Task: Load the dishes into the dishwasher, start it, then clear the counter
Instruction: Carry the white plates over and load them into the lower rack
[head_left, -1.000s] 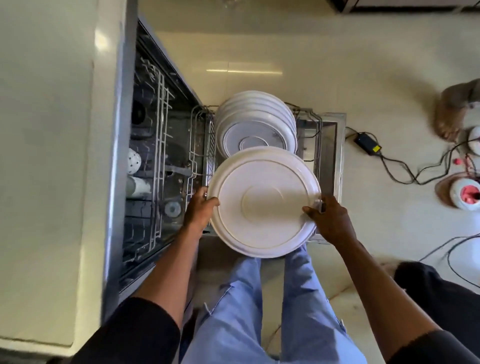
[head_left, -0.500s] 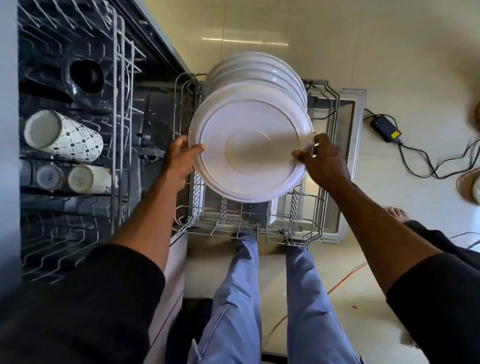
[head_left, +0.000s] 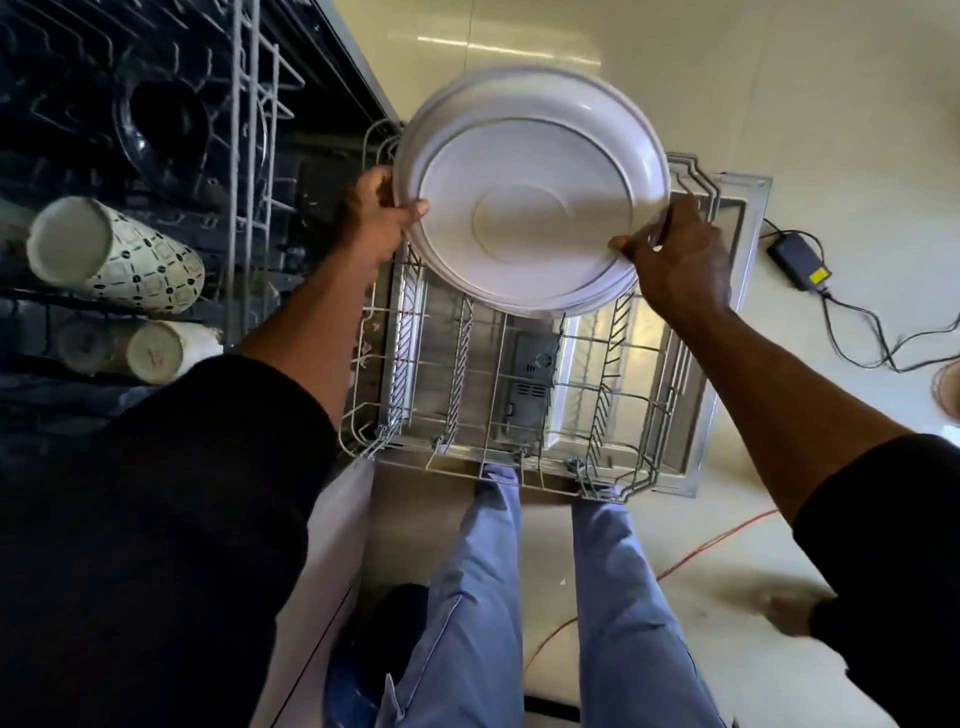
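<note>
- Since before, plate (head_left: 524, 218) sits farther back over lower rack (head_left: 462, 364).
- Left hand (head_left: 376, 213) and right hand (head_left: 675, 260) pinch its opposite edges.
- Front rack rows lie free.

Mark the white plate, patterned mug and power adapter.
white plate (head_left: 524, 223): head view, centre of its near face.
patterned mug (head_left: 156, 270): head view, its patterned side wall.
power adapter (head_left: 797, 261): head view, top of its black body.
</note>
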